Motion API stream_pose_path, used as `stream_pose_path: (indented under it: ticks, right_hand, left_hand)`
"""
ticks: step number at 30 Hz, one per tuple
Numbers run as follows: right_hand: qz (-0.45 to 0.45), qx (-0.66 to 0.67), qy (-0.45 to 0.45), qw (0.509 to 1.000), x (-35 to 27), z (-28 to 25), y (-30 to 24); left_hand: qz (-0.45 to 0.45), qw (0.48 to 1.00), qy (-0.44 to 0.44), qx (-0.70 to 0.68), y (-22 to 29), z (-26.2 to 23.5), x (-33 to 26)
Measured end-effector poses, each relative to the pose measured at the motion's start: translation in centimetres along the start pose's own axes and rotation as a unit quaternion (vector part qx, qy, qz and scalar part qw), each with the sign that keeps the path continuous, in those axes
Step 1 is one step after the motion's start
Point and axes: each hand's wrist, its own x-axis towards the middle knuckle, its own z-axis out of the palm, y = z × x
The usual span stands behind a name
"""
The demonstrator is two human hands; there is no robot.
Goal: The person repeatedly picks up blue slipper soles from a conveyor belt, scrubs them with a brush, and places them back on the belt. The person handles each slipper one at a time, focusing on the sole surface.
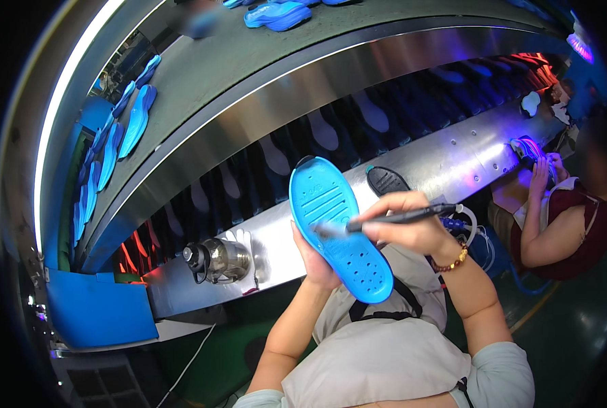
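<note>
A bright blue shoe sole (365, 268) is held up in front of me, its grooved and dotted inner face turned toward me. My left hand (312, 260) grips it from the left edge and underneath, with some fingers hidden behind it. In my right hand (412, 228) is a black-handled brush (385, 219), pinched between the fingers. Its blurred tip lies over the middle of the sole, and a white tube (472, 224) appears to run from the handle's rear end. A dark sole-shaped piece (387, 181) rests on the metal bench just beyond my right hand.
A metal bench (286, 234) runs in front of me, carrying a dark drinking bottle (225, 260) and a white glove-like item. Above it, a conveyor belt (208, 75) bears several blue soles (139, 122). More soles fill the dark shelf beneath. At right sits a co-worker (555, 224), hands on a shoe.
</note>
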Motion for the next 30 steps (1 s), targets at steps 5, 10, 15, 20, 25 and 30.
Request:
stream_pose_path:
  ticks: [5,10,15,20,25,30]
  right_hand:
    - [-0.221,-0.121,-0.151,0.956,0.0,-0.3,1.4]
    - [-0.233,-0.2,-0.082,0.948,0.2,-1.1,1.8]
    - [-0.25,-0.193,-0.078,0.946,-0.3,-1.5,1.7]
    - [-0.208,-0.176,-0.155,0.949,-1.4,-1.6,1.7]
    - [-0.201,-0.14,-0.04,0.969,-1.3,-2.3,3.1]
    - [-0.175,-0.08,-0.176,0.965,-2.0,-2.2,2.1]
  left_hand:
    - [-0.034,0.993,-0.082,-0.08,0.9,0.0,0.6]
    - [0.087,0.992,-0.081,0.033,0.9,-0.3,1.9]
    - [0.153,0.985,-0.078,-0.021,1.8,0.6,2.4]
    - [0.205,0.973,-0.102,0.009,3.4,1.1,2.3]
    - [0.204,0.977,-0.05,0.035,3.8,1.9,2.2]
    - [0.213,0.974,-0.061,0.041,4.7,1.8,2.0]
